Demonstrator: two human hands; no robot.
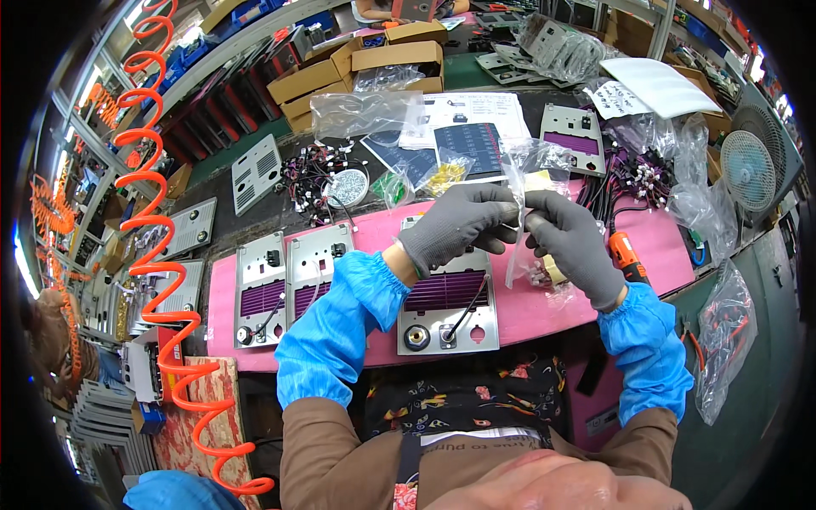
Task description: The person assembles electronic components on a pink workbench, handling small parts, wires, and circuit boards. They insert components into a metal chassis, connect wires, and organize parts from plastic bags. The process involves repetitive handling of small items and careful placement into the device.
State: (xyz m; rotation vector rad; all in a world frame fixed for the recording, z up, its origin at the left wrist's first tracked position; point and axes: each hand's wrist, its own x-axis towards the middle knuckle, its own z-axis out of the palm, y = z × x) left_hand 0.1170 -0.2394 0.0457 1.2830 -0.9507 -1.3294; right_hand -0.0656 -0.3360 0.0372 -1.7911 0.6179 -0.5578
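Note:
In grey gloves, both my hands are raised over the pink mat. My left hand pinches one side of a clear plastic bag, and my right hand pinches the other side. What the bag holds is hard to make out. Below my left hand lies a silver metal panel with purple slats, a round black-and-brass fitting and a short black cable. Two similar panels, a left one and a middle one, lie beside it. An orange-handled tool rests just right of my right hand.
Wire bundles sit beside a round dish, with more wires at right. Printed sheets, small bags and cardboard boxes stand behind. A coiled orange hose hangs at left; a fan stands at right.

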